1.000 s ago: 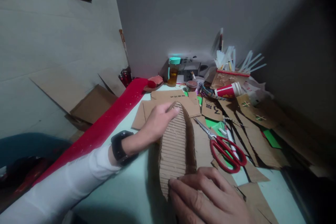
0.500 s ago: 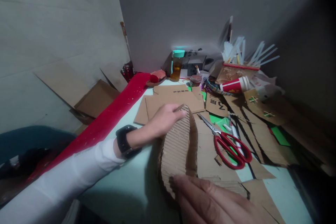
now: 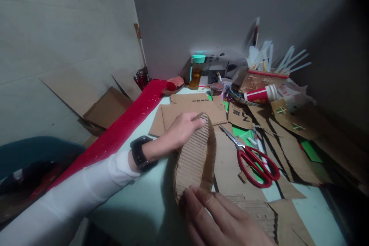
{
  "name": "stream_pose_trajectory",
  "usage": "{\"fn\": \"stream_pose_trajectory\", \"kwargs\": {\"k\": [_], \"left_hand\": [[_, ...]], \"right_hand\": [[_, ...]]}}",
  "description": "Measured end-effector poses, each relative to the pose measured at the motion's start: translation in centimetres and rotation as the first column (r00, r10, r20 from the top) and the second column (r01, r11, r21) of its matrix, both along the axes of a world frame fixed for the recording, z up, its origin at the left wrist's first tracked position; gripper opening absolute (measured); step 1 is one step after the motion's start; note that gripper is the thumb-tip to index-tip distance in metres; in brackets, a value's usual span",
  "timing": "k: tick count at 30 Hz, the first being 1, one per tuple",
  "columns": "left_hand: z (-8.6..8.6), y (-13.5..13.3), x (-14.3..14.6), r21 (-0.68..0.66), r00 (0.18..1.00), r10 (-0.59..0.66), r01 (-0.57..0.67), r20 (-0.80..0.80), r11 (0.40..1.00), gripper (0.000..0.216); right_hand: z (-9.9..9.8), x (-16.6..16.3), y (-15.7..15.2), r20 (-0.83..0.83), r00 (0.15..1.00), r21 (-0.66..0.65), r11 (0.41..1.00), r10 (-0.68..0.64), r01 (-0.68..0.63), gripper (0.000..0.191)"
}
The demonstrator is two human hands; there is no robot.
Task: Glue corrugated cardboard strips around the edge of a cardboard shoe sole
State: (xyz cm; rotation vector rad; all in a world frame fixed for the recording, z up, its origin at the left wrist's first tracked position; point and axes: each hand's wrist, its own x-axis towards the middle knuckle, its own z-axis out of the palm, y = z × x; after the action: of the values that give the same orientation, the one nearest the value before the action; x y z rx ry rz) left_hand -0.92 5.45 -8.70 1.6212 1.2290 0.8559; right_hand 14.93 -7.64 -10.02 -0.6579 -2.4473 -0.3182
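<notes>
A sole-shaped piece of corrugated cardboard (image 3: 192, 157), ribbed on its face and with a curved strip along its right side, is held up above the table between both hands. My left hand (image 3: 186, 126) is closed on its far end, thumb on top; a dark watch (image 3: 142, 153) sits on that wrist. At the near end, my right hand (image 3: 220, 215) pinches the cardboard edge with its fingertips. Red-handled scissors (image 3: 253, 161) lie to the right on flat cardboard, apart from both hands.
Flat cardboard sheets (image 3: 187, 108) and cut strips (image 3: 291, 150) cover much of the table. Behind stand a bottle with a turquoise lid (image 3: 196, 72), a red-and-white paper cup (image 3: 261, 94) lying on its side, and a box of white sticks (image 3: 263, 78). Red cloth (image 3: 118, 127) runs along the left edge.
My right hand has shifted slightly left and up along the near end, its fingers now more bent on the edge. My left hand keeps its grip. The view has moved a little.
</notes>
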Motion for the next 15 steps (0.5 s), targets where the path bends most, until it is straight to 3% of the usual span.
{"fn": "stream_pose_trajectory", "kwargs": {"k": [5, 10, 12, 15], "left_hand": [[0.29, 0.12, -0.34, 0.074, 1.000, 0.018, -0.020, 0.019, 0.997, 0.024], [0.50, 0.21, -0.60, 0.061, 0.999, 0.031, -0.029, -0.023, 0.998, 0.023], [0.56, 0.16, -0.54, 0.054, 0.999, 0.027, -0.024, -0.045, 0.998, 0.023], [0.71, 0.08, -0.40, 0.051, 0.997, 0.028, -0.024, -0.070, 0.998, 0.023]], "right_hand": [[0.32, -0.93, 0.71, 0.023, 0.999, 0.084, 0.996, 0.039, -0.041, 0.044], [-0.31, -0.82, 0.81, 0.032, 0.998, 0.167, 0.984, 0.055, -0.060, 0.035], [-0.51, -0.66, 0.84, -0.012, 0.998, 0.123, 0.991, 0.062, -0.060, 0.032], [-0.17, -0.34, 1.04, -0.074, 0.995, -0.086, 0.994, 0.067, -0.074, 0.036]]}}
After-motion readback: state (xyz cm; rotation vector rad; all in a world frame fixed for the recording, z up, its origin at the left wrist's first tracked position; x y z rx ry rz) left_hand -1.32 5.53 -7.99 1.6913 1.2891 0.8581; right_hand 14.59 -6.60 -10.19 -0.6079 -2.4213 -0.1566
